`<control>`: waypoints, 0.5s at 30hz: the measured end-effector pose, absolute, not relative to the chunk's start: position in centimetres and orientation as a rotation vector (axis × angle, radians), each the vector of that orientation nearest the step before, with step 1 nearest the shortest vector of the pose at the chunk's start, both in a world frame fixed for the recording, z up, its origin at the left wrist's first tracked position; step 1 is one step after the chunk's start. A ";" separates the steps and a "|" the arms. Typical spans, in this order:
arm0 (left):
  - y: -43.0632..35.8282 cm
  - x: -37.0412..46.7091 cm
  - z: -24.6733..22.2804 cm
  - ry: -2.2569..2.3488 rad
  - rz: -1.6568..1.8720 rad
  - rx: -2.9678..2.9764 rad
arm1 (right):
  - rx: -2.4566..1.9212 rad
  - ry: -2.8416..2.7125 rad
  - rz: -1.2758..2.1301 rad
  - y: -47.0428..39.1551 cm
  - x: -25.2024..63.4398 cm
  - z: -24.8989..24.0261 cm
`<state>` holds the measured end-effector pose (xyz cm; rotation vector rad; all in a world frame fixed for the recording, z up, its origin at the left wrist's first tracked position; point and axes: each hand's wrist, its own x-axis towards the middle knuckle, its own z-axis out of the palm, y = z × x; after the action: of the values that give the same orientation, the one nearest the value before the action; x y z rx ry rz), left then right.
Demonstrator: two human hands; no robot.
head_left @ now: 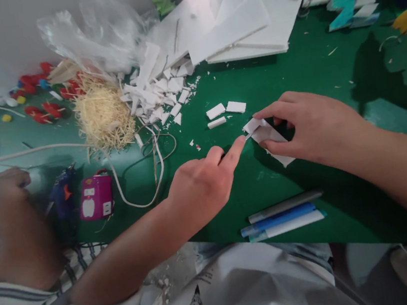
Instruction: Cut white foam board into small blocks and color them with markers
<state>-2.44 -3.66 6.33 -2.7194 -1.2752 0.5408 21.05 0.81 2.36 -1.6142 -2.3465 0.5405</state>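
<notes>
My left hand (207, 179) is closed round a craft knife, its index finger stretched along the tool. Only the thin tip of the knife (248, 135) shows; the handle is hidden in my fist. That tip touches a white foam piece (271, 134), which my right hand (308, 125) pins to the green table between thumb and fingers. Just beyond the blade lie three small white foam blocks (216, 111). Nearer my body, several felt-tip pens (282, 216) rest side by side.
White foam sheets (241, 16) are stacked at the back, beside foam scraps (164, 90) and a straw-like heap (103, 113). A white cable (142, 205) loops left of my arm. A magenta box (95, 198) and blue glue gun (61, 190) lie near another person's arm (18, 224).
</notes>
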 end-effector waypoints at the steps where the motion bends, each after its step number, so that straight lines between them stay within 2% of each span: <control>1: -3.7 -2.5 6.1 -1.274 0.534 -2.718 | -1.609 -2.346 0.538 0.8 21.1 2.3; 7: -4.0 -2.1 6.1 -1.263 0.639 -2.703 | -1.585 -2.332 0.537 0.8 21.3 2.3; 15: -2.9 -0.6 9.4 -1.338 0.706 -2.697 | -1.637 -2.353 0.562 1.0 21.3 2.4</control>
<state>-0.55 -2.94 9.40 -2.6965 -1.3385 0.7062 21.25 0.96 2.43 -1.6374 -2.3531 0.5616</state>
